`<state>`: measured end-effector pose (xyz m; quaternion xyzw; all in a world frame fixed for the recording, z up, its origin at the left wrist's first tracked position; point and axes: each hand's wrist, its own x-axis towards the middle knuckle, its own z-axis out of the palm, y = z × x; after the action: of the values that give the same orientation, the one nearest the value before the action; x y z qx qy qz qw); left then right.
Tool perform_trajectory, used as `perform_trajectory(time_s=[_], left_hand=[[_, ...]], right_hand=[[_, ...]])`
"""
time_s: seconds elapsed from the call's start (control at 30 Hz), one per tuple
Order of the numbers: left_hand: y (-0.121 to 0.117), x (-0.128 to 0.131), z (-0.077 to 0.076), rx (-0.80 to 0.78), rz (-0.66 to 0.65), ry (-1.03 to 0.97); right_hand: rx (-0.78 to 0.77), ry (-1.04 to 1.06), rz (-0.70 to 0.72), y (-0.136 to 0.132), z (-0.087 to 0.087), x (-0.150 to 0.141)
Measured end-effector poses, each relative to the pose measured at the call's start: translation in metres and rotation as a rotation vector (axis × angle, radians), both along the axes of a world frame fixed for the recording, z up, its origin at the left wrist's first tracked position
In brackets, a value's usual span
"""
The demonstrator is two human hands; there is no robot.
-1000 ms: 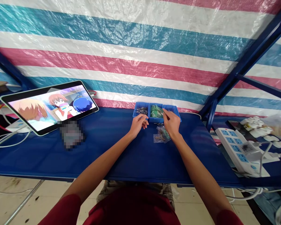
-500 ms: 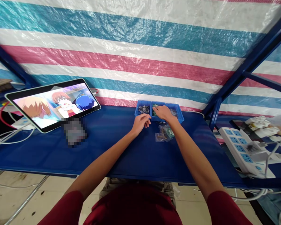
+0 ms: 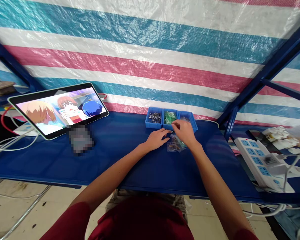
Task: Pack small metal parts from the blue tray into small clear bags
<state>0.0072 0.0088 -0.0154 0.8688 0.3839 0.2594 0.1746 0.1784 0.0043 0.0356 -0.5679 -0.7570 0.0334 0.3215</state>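
Observation:
My left hand [image 3: 158,138] rests low over the table, fingers stretched rightward with the thumb apart, and nothing shows in it. Just right of it, my right hand [image 3: 185,132] is in front of the blue bins, thumb and fingertips pinched together; what they hold, if anything, is too small to make out. A few small dark pieces lie near the fingertips of both hands. Small clear plastic bags [image 3: 172,147] with brass-coloured pieces lie below the right hand. Behind stand a bin of metal screws [image 3: 154,117], a bin of green packets [image 3: 169,117] and a third blue bin [image 3: 193,125], partly covered.
A tablet [image 3: 62,110] playing a cartoon leans at the left of the blue table [image 3: 115,150], with a blurred-out object [image 3: 80,140] before it. Cables run behind the tablet. On the right are a power strip [image 3: 255,160] and a blue metal frame post [image 3: 232,121].
My right hand has come out of the middle bin toward me, uncovering the green packets. My left hand has moved right and lower, its fingers now stretched toward the right hand.

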Motion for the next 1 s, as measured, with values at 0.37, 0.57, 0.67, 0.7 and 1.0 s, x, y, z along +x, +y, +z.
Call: perform_trajectory(time_s=[0.37,0.57,0.67,0.7,1.0], left_hand=[[0.004,0.013,-0.012,0.199,-0.002,0.154],[0.006,0.014,-0.010,0.224,-0.043,0.145],[0.005,0.011,-0.008,0.237,-0.005,0.002],[0.004,0.010,-0.006,0.231,0.019,-0.046],[0.004,-0.006,0.006,-0.147,0.147,-0.640]], right_hand=[[0.136,0.224,-0.046,-0.010,-0.021,0.009],[0.121,0.215,0.038,-0.008,-0.030,0.008],[0.132,0.227,0.046,-0.008,-0.033,0.009],[0.140,0.230,0.045,-0.008,-0.034,0.009],[0.123,0.208,0.187,-0.013,-0.032,0.003]])
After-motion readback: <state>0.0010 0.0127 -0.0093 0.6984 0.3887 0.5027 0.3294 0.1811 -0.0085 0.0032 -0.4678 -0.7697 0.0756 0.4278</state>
